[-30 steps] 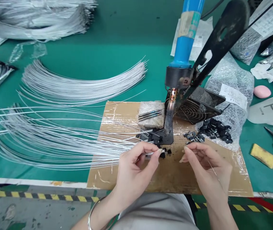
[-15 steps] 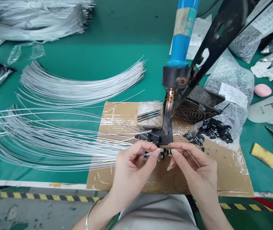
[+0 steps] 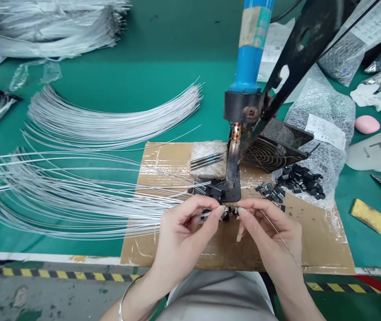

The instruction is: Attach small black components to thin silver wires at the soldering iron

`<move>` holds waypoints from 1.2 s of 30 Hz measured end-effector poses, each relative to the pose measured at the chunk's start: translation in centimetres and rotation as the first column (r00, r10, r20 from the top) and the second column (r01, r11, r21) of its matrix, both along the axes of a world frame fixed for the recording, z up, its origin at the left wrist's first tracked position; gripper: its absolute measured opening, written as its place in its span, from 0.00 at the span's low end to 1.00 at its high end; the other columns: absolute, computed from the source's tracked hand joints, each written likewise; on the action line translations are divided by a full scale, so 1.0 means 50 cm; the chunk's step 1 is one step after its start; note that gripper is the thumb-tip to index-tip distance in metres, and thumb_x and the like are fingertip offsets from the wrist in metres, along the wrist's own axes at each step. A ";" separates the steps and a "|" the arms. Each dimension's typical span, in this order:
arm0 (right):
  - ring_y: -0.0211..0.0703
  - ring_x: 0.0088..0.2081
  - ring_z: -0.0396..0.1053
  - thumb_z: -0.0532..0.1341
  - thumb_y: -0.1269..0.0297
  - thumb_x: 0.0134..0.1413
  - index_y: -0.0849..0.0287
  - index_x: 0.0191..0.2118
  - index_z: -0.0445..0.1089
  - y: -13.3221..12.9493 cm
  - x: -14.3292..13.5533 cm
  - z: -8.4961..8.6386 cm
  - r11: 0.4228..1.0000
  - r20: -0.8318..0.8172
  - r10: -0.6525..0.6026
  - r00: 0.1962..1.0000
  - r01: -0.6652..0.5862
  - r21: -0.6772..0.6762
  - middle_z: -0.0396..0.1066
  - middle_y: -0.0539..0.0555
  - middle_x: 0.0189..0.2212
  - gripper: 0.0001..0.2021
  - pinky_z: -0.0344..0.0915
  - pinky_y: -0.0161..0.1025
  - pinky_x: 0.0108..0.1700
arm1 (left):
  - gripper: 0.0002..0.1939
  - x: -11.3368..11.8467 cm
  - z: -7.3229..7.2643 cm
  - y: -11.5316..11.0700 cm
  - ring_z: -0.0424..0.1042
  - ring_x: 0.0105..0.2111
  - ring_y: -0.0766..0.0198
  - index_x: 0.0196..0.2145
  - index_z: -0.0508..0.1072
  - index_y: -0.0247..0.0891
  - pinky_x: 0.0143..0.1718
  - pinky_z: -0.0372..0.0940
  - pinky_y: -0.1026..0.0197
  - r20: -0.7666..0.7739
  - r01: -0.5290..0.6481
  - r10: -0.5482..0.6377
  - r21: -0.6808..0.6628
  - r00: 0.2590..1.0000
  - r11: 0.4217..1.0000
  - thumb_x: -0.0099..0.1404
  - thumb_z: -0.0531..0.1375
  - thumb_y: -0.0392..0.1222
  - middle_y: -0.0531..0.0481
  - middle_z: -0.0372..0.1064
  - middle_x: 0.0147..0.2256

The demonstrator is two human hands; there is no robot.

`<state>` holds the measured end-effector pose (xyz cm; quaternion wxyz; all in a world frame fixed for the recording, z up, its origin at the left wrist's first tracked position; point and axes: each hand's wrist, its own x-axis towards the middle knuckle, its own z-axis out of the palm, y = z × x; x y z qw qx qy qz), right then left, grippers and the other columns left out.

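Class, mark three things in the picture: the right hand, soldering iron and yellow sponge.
Right hand (image 3: 274, 232): head view, on the middle of the hand.
Soldering iron (image 3: 247, 71): head view, on its blue handle.
Yellow sponge (image 3: 369, 216): head view, on its upper face.

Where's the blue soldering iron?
In the head view, the blue soldering iron is upper right of centre, beside a black bracket, pointing down beyond the left hand and right hand.
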<state>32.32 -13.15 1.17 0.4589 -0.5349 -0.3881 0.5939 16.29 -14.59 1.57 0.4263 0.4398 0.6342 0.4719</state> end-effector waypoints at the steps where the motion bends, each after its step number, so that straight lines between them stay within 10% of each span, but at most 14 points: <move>1: 0.36 0.25 0.74 0.72 0.65 0.63 0.52 0.39 0.84 0.000 0.000 -0.001 1.000 -0.009 0.005 1.000 -0.004 0.009 0.77 0.47 0.26 0.01 0.75 0.31 0.28 | 0.05 0.001 0.003 0.002 0.63 0.21 0.70 0.30 0.81 0.39 0.22 0.57 0.68 0.007 -0.001 0.001 -0.001 1.000 1.000 0.66 0.68 0.37 0.53 0.73 0.24; 9: 0.36 0.24 0.75 0.72 0.64 0.64 0.51 0.41 0.84 0.003 0.002 -0.022 0.994 -0.036 0.057 0.998 -0.053 0.090 0.78 0.47 0.26 0.03 0.77 0.31 0.28 | 0.06 0.004 0.026 0.016 0.79 0.31 0.68 0.30 0.81 0.39 0.34 0.72 0.72 0.156 0.033 -0.033 -0.001 0.987 0.999 0.63 0.67 0.31 0.51 0.83 0.32; 32: 0.35 0.24 0.73 0.71 0.64 0.65 0.48 0.42 0.85 0.004 0.000 -0.025 0.989 -0.039 0.109 0.993 -0.104 0.105 0.77 0.47 0.28 0.04 0.74 0.31 0.27 | 0.06 -0.004 0.025 0.023 0.78 0.31 0.66 0.28 0.80 0.38 0.34 0.71 0.69 0.189 0.090 -0.079 -0.050 0.979 0.995 0.63 0.67 0.31 0.49 0.82 0.32; 36: 0.36 0.28 0.71 0.58 0.59 0.78 0.47 0.51 0.82 -0.004 0.012 -0.028 0.967 0.098 0.141 0.985 -0.158 0.199 0.73 0.48 0.32 0.13 0.72 0.35 0.32 | 0.06 -0.002 0.024 0.027 0.77 0.30 0.67 0.28 0.79 0.38 0.33 0.69 0.69 0.185 0.094 -0.083 -0.049 0.979 0.994 0.62 0.67 0.32 0.49 0.81 0.30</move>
